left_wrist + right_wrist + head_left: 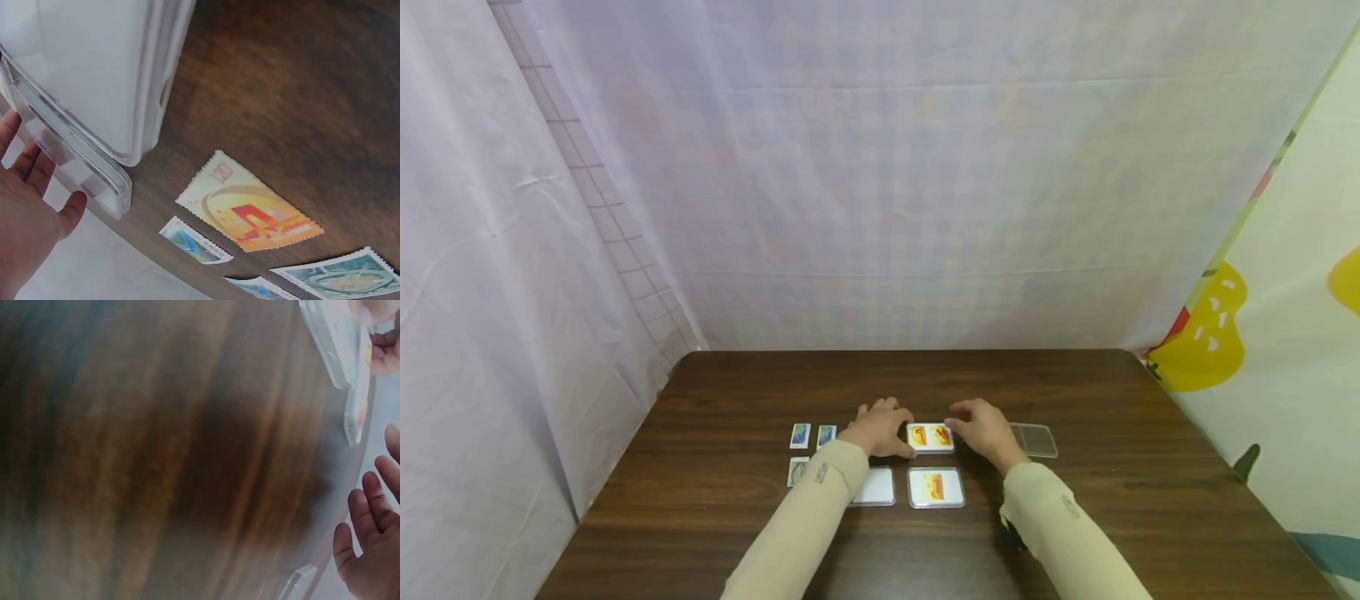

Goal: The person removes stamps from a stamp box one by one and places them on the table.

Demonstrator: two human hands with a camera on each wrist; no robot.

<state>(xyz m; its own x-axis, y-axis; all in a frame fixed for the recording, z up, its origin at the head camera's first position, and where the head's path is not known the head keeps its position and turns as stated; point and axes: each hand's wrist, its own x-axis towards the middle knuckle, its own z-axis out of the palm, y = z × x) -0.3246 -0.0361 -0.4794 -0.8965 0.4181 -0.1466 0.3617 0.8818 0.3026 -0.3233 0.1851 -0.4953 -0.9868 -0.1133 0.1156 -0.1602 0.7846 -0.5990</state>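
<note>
My left hand (878, 428) holds the left end of a clear flat case (931, 438), thumb at its near side and fingers toward the far side. Two orange stamps lie side by side in this case. At its right end, my right hand (983, 426) has thumb and forefinger close to the edge. Seen in the right wrist view, the right hand (374, 544) has its fingers spread, with nothing between them. Nearer me is another clear case (936, 487) with one orange stamp on a white backing. Beside that, a white-backed case (874, 487) is partly under the left forearm.
To the left lie two blue stamps (801, 436) and a green stamp (797, 472). An orange stamp (250, 206) near them is hidden by the left sleeve in the head view. A clear plastic piece (1035, 440) lies right of my right hand. Pale curtains (880, 183) hang behind the table.
</note>
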